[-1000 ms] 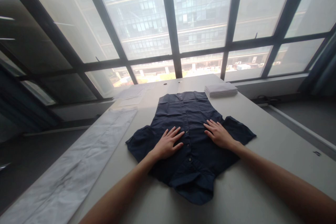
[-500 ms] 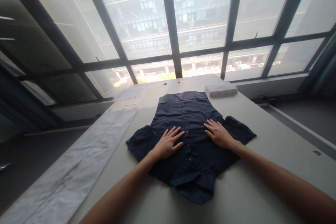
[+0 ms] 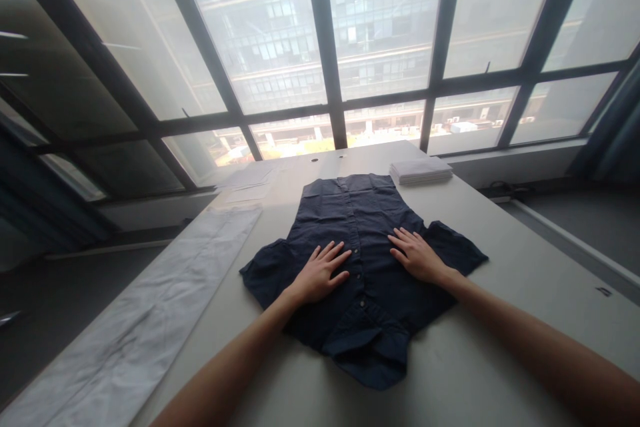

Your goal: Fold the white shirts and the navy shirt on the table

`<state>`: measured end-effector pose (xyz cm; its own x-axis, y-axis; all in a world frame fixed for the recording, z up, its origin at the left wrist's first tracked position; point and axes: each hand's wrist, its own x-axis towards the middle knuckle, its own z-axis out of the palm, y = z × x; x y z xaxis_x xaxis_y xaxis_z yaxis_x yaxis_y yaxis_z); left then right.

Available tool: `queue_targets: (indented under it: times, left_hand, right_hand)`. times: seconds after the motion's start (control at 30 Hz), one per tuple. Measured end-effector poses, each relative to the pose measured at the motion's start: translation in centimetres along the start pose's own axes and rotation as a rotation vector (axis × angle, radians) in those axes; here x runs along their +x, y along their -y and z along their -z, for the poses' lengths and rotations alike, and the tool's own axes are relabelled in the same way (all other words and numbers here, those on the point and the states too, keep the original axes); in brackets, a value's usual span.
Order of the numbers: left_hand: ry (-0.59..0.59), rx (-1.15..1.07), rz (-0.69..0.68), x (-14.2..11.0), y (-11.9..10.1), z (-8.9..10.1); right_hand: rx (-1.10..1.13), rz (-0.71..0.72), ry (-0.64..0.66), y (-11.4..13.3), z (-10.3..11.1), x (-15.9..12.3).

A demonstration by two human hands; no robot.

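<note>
A dark navy short-sleeved shirt (image 3: pixel 345 213) lies front side up on the white table (image 3: pixel 505 267). Its collar end points toward me and its hem toward the window, with a line of buttons down the middle. My left hand (image 3: pixel 323 272) rests flat on the shirt just left of the buttons, fingers spread. On the other side of the buttons, near the right sleeve, my right hand (image 3: pixel 416 253) also lies flat with its fingers stretched out. Neither hand grips the cloth. Parts of the shirt under both palms are hidden.
Along the table's left side runs a wrinkled white cloth or sheet (image 3: pixel 165 300). Thin white sheets (image 3: pixel 247 177) lie at the far left. A folded white stack (image 3: pixel 421 170) sits at the far right, beside the hem. Large windows (image 3: pixel 385 27) stand behind the table.
</note>
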<state>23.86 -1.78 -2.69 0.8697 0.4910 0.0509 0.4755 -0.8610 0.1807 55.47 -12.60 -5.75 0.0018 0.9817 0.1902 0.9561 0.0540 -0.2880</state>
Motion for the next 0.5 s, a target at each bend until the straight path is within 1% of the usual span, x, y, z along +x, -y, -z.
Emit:
queue_targets:
  times: [0.5]
  left_hand:
    - [0.018,-0.006,0.006,0.04,-0.06,0.08]
  right_hand:
    - [-0.002,-0.004,0.005,0.09,0.12,-0.03]
